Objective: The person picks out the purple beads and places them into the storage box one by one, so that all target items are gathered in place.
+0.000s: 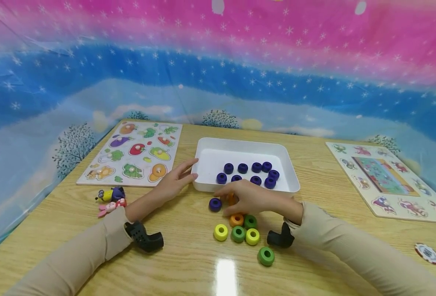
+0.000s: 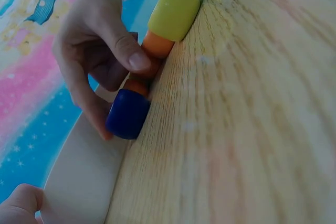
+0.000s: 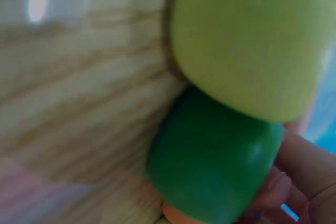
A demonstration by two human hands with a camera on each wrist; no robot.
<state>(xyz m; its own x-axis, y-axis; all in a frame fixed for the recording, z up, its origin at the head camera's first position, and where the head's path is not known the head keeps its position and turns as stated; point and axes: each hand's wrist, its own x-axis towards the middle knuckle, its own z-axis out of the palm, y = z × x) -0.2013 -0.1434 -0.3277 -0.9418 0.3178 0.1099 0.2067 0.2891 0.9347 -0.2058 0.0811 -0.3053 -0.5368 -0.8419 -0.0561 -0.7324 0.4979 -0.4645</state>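
Note:
My left hand rests at the left wall of a white tray, its fingers extended; in the left wrist view a fingertip lies against the tray's side. Bent over loose beads at the tray's front is my right hand. Its index fingertip meets the far side of a dark purple bead, also seen as a blue bead from the left wrist. The thumb is by the orange beads, apart from the purple one. An orange bead is partly hidden beneath this hand.
Several purple beads lie inside the tray. Nearer me are orange, green and yellow beads. A vegetable puzzle board and two small figurines are left; another puzzle board and poker chips are right.

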